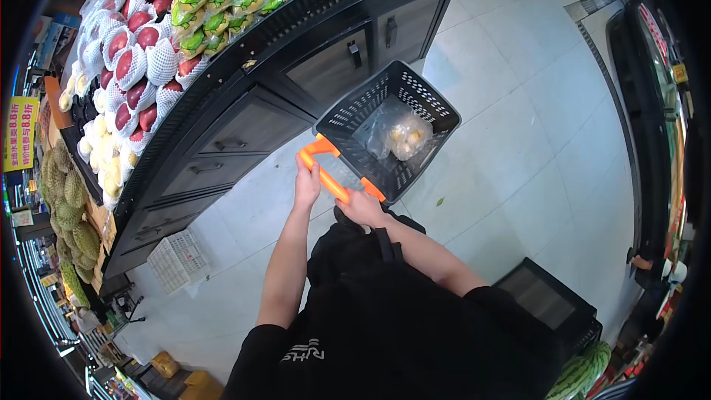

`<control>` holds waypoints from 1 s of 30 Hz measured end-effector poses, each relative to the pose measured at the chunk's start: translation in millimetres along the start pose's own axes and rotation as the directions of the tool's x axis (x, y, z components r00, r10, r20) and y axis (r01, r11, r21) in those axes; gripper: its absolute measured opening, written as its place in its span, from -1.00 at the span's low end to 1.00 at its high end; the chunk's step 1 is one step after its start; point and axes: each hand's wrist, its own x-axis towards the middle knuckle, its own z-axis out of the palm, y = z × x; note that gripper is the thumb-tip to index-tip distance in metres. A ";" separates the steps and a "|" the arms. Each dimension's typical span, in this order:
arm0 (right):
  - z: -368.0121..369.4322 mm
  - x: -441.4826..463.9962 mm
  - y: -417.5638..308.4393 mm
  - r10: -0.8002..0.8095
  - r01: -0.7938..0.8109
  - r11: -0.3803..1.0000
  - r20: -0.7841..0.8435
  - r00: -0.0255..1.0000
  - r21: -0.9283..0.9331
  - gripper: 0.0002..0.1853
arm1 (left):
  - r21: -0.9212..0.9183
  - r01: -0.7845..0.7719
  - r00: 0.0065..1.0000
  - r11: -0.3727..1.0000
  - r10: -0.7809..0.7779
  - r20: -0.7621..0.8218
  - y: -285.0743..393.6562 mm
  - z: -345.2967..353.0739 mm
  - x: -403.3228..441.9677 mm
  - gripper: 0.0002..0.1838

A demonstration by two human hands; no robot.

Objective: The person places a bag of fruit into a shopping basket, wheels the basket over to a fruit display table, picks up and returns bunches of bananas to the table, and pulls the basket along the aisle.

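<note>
on basket handle (328, 181), both hands (306, 184) (363, 208)

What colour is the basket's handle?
The handle is orange; the head view shows it best.

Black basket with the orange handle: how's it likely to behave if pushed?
Probably stiff: the black basket has straight, perforated walls that hold their shape. Likely light for its size, since only a clear bag of pale, roundish items shows inside. That bag may slide, with bare basket floor beside it. Wheels aren't visible, so rolling is unclear.
</note>
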 end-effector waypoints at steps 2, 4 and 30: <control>-8.2 4.4 5.4 0.016 -0.016 1.000 -0.010 1.000 -0.006 -0.58 | 0.025 -0.033 0.999 0.999 0.034 -0.031 7.9 11.2 7.1 -0.45; -17.0 6.8 8.7 0.060 -0.058 0.998 -0.049 0.997 0.024 -0.57 | 0.051 -0.057 0.996 0.997 0.060 -0.061 17.7 19.1 13.0 -0.46; -135.3 77.2 29.0 0.346 -0.400 0.913 -0.369 0.863 -0.079 -0.47 | 0.442 -0.289 0.935 0.849 0.151 0.321 143.4 67.5 124.9 -0.12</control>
